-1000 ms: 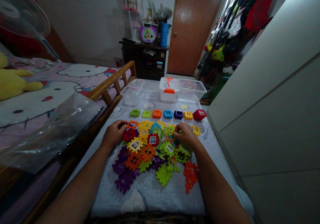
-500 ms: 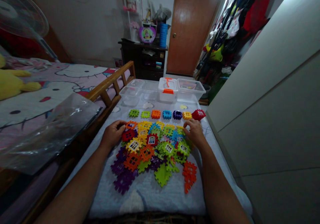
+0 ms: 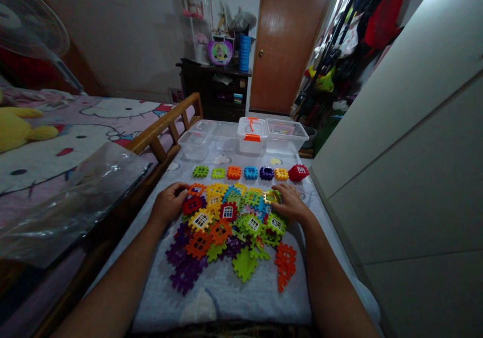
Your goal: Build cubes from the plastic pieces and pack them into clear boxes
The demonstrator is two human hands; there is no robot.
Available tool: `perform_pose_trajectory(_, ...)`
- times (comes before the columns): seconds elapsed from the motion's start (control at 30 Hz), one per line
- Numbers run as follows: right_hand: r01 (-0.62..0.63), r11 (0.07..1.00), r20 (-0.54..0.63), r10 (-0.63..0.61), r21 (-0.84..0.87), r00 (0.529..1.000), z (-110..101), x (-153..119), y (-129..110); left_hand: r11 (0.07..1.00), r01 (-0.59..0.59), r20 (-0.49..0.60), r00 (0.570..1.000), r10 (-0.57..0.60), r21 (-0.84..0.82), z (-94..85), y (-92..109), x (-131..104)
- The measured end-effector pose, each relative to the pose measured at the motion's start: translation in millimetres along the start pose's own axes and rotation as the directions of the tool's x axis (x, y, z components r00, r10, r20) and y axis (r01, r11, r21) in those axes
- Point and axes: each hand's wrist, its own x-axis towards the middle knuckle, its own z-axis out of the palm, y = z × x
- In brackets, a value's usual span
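pile (image 3: 221,231): one, on the counter (image 3: 241,305)
left hand (image 3: 169,203): at one orange piece (image 3: 196,189); cannot tell if fingers grip
right hand (image 3: 274,198): fingers pinched on one yellow piece (image 3: 268,197)
row (image 3: 250,172): seven blocks
lidded box (image 3: 252,146): one, beyond

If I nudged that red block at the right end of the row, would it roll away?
Probably not: the red block looks boxy with notched edges, so it would likely slide or catch on the cloth. It looks like hard plastic, so probably stiff, and light if hollow.
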Motion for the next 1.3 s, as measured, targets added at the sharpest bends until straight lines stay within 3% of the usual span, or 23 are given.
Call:
perform_pose_trajectory(0.37, -0.001, 0.999, 0.017, 0.001, -0.043, 1.0, -2, 8, -5, 1.0, 0.006, -0.016, 1.0, -0.006, 0.016, -0.8, 6, 0)
perform_pose_trajectory(0.5, -0.041, 0.999, -0.065, 0.041, -0.005, 0.997, -1, 7, 16, 1.0, 0.015, -0.011, 1.0, -0.015, 0.009, -1.3, 6, -1)
perform_pose_trajectory(0.63, -0.203, 0.979, -0.196, 0.198, -0.006, 0.96, -7, -2, 49, 1.0, 0.011, -0.004, 1.0, -0.011, 0.01, -1.4, 5, -1)
perform_pose_trajectory(0.73, -0.31, 0.951, -0.19, 0.302, -0.011, 0.934, -10, -10, 62, 1.0, 0.007, 0.004, 1.0, -0.007, 0.004, -0.3, 1, 0)
perform_pose_trajectory(1.07, -0.331, 0.942, -0.089, 0.326, -0.052, 0.941, -6, -10, 52, 1.0, 0.027, 0.004, 1.0, -0.027, 0.006, -1.0, 2, 0)
perform_pose_trajectory(1.3, -0.349, 0.933, -0.086, 0.342, -0.092, 0.936, -5, -10, 50, 1.0, 0.003, -0.002, 1.0, -0.003, 0.006, -0.8, -1, 1)
